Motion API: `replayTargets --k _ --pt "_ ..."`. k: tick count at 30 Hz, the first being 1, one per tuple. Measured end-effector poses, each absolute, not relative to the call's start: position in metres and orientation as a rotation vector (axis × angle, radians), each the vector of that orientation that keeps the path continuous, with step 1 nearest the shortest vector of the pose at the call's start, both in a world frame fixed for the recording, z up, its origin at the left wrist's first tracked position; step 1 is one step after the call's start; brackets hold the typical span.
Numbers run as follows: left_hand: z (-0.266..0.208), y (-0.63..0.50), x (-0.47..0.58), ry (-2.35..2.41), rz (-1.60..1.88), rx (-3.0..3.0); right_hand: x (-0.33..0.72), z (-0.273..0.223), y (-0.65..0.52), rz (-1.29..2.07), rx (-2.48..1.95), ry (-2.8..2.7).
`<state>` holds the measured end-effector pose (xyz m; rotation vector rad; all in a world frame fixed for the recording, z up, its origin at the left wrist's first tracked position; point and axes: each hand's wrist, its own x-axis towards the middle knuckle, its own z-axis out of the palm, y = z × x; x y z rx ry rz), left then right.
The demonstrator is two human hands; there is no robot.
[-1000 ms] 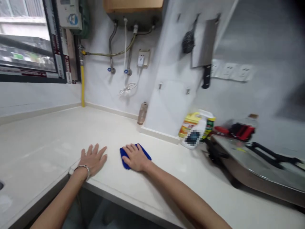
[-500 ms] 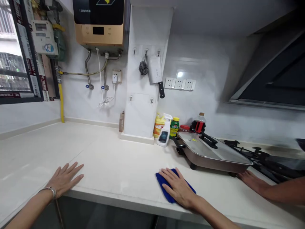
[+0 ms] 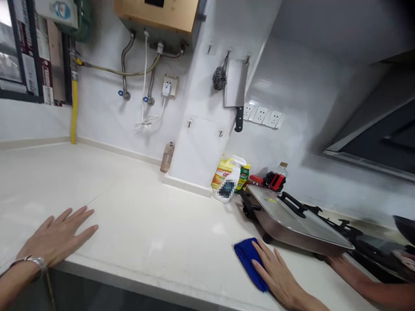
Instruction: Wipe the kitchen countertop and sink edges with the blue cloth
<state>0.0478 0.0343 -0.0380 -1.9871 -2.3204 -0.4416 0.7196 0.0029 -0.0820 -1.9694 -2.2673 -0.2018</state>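
Observation:
On the white countertop (image 3: 142, 220), my left hand (image 3: 53, 237) lies palm down near the front edge with fingers spread, holding nothing. A bracelet or watch (image 3: 37, 261) circles its wrist. My right hand (image 3: 275, 270) rests flat on a folded blue cloth (image 3: 248, 259), fingers stretched out, pressing it to the counter from above. Just beyond that hand stands a brown electric pan (image 3: 298, 233) with a glass lid (image 3: 275, 207) and black handles. Another person's hand (image 3: 335, 261) is at the pan's lower right corner, its fingers partly hidden under the pan.
A white spray bottle (image 3: 230, 179), a yellow jug (image 3: 222, 170) and a dark-filled bottle (image 3: 277, 175) stand by the wall. A cleaver (image 3: 235, 84) and a scrubber (image 3: 219, 78) hang on the pillar. A pinkish bottle (image 3: 167, 157) leans left of it. The gas stove (image 3: 366, 242) lies right.
The view has tilted and shifted downward. My right hand and the blue cloth have slid right, closer to the pan. My left hand stays flat on the counter, appearing further left.

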Motion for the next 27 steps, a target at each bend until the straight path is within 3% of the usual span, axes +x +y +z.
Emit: replayTargets --k 4,9,20,27 --pt "-0.034 0.033 0.055 -2.414 -0.244 -1.989 0.675 -0.071 0.07 -0.297 -2.124 -2.232" --pt "-0.035 0.03 0.059 -2.344 -0.305 -1.959 0.583 -0.043 0.144 -0.244 -2.276 -2.104" --pt "-0.035 0.023 0.065 -2.347 -0.453 -1.94 0.372 -0.03 0.237 -0.209 -2.096 -2.147" --pt "-0.028 0.02 0.069 -2.385 -0.458 -1.929 0.301 -0.024 0.238 -0.195 -1.922 -2.256"
